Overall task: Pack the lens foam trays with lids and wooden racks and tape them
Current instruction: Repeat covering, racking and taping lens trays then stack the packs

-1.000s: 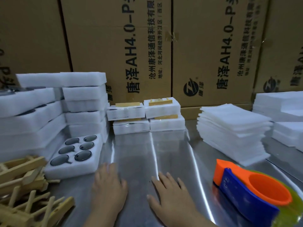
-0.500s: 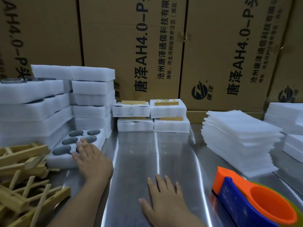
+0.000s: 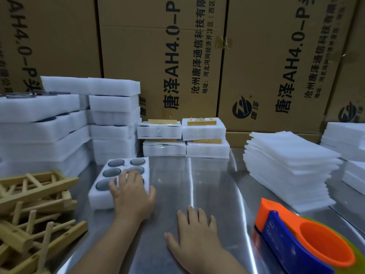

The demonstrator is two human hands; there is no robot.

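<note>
Left hand (image 3: pixel 131 191) grips the foam tray (image 3: pixel 98 198) — near right corner.

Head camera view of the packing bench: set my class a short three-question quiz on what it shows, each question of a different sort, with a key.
1. True or false: the left hand lies on the open lens foam tray.
2. The right hand lies flat on the steel table. Which item sits just to its right? A. tape dispenser B. wooden racks C. foam lid sheets
3. How many taped packs stand against the cartons?
Key: 1 true; 2 A; 3 four, in two stacks of two.
</note>
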